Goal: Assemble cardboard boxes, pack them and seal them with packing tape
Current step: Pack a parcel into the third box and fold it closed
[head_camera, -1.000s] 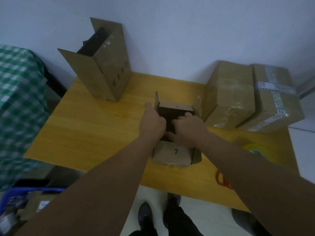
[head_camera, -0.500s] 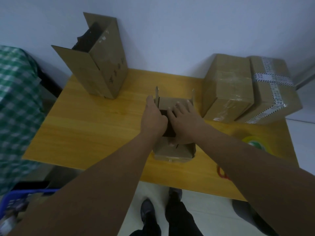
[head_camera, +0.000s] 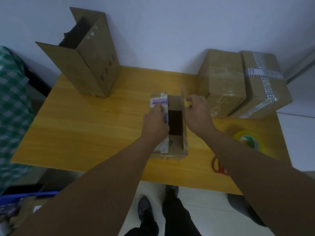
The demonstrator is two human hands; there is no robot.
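A small open cardboard box stands in the middle of the wooden table, with a dark item lying inside it. My left hand rests flat on the box's left flap, which carries a white and purple label and leans inward. At the upright right flap, my right hand curls thumb and fingers around the cardboard. A yellow-green roll of packing tape lies on the table to the right of the box.
A tall open carton with dark contents stands at the back left. Two taped boxes sit at the back right. Red scissors lie by the front edge. Green checked cloth hangs at the left; a blue crate is on the floor.
Both hands came out of the box's middle and spread to its side flaps. The left flap with the label now shows, folding inward. The view shifted closer.
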